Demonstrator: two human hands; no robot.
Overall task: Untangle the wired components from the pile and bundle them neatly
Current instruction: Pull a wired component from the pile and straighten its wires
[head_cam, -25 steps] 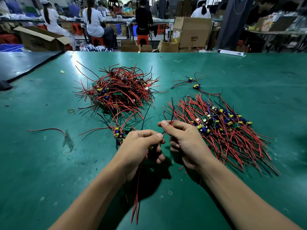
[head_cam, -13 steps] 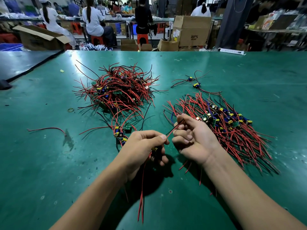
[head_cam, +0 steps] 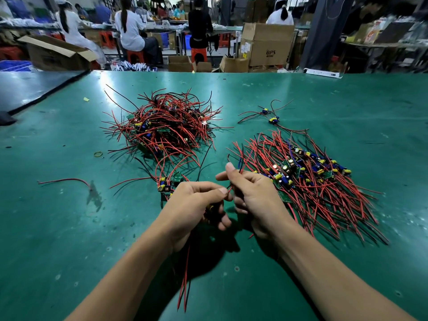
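Head view: half a second ago the right hand (head_cam: 252, 195) had drawn a red wire out to the side. Now it is back just beside the left hand (head_cam: 194, 205), with the index finger raised, and it pinches the wire close to the left thumb. The left hand keeps its grip on one wired component, mostly hidden in the fist; its leads (head_cam: 185, 281) hang toward the camera over the bench (head_cam: 69, 228). I judge the wires are being stroked straight, one pass after another. The tangled pile (head_cam: 166, 126) is still large, while the sorted pile (head_cam: 308, 181) lies just to the right of the right hand.
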